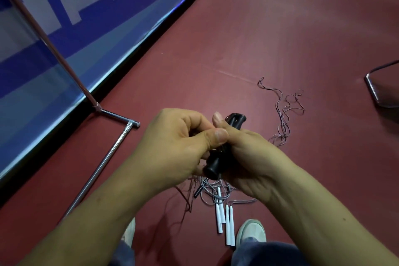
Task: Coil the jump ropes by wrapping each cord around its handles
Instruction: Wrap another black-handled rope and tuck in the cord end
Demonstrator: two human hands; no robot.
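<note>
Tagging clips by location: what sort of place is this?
Probably an indoor sports hall: dark red matte floor, blue barrier banner with white lettering, white-handled jump ropes on the floor.

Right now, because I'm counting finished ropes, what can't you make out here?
Head view only:
Black handles: middle hidden by the left hand and right hand gripping them; wraps uncountable.
Cord tangle: partly behind the hands; which cord joins the white handles is unclear.
Metal frame: cut off by the right edge.
</note>
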